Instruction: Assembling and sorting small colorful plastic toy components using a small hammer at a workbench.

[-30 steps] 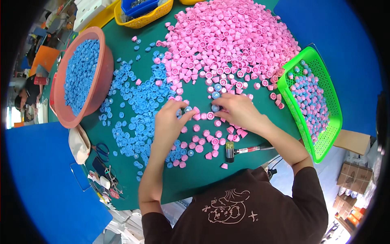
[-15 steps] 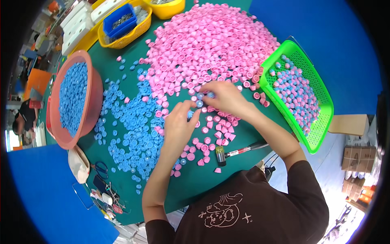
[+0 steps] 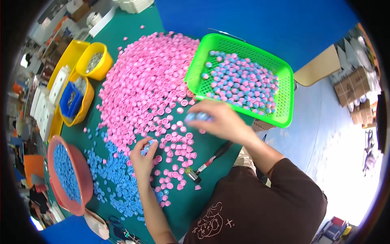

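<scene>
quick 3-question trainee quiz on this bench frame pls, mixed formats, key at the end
1. True or false: the green basket holds only loose blue caps.
2. Multiple choice: what lies on the green mat just below the right hand? A) scissors B) a small hammer C) a tape roll
3. Short answer: which colour fills the pink-red basin at the left?

Key
1. False: it holds joined pink-and-blue pieces.
2. B: the small hammer with a dark handle. The right hand carries a few blue-and-pink pieces, blurred, near the basket. The left hand pinches a cap at the edge of the pink cap pile.
3. Blue: blue caps.
</scene>
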{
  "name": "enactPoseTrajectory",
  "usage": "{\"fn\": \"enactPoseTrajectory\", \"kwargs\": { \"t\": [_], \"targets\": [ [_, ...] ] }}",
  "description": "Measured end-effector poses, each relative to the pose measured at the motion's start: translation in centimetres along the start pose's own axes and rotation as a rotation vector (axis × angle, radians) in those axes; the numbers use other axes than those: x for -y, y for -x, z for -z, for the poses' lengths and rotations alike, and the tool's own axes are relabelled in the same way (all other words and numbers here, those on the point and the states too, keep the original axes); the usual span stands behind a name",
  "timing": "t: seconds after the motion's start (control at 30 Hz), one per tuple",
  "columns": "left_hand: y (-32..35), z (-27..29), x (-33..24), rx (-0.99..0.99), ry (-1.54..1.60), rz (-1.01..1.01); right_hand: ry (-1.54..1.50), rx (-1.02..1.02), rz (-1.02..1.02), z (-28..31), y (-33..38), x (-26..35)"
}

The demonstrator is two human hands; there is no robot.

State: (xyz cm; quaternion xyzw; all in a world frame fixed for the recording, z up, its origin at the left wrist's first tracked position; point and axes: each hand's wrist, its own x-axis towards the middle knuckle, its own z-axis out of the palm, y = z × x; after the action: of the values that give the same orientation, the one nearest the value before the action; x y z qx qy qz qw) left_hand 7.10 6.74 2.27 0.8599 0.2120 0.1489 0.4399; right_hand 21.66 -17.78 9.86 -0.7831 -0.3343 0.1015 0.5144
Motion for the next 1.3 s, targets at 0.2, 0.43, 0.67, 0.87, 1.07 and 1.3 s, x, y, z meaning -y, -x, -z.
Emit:
{"fn": "enactPoseTrajectory", "kwargs": {
  "t": [0.2,0.43,0.67,0.87,1.07,1.3],
  "targets": [
    [-4.3,-6.7,-11.9,0.376,1.13,0.323,0.333,-0.346,-0.253,8.8,4.2,-4.0],
    [-5.4,-17.8,-18.2,0.233,0.961,0.068,-0.099,-0.635,-0.02,8.5,4.4,-6.9],
    [11.6,-9.7,-12.9,0.027,0.129,-0.306,-0.257,-0.078,-0.056,1.9,5.9,-4.0],
    [20.3,-7.8,-4.2,0.017,-0.63,0.065,0.365,0.328,0.461,-4.7,4.4,-5.6],
    [16.3,-5.9,-1.6,-0.002,-0.743,-0.08,0.557,0.548,0.497,-9.3,2.7,-5.7],
    [6.7,-2.7,1.6,-0.039,-0.883,-0.169,0.458,0.132,0.63,-14.3,-6.1,-8.3]
  ]
}}
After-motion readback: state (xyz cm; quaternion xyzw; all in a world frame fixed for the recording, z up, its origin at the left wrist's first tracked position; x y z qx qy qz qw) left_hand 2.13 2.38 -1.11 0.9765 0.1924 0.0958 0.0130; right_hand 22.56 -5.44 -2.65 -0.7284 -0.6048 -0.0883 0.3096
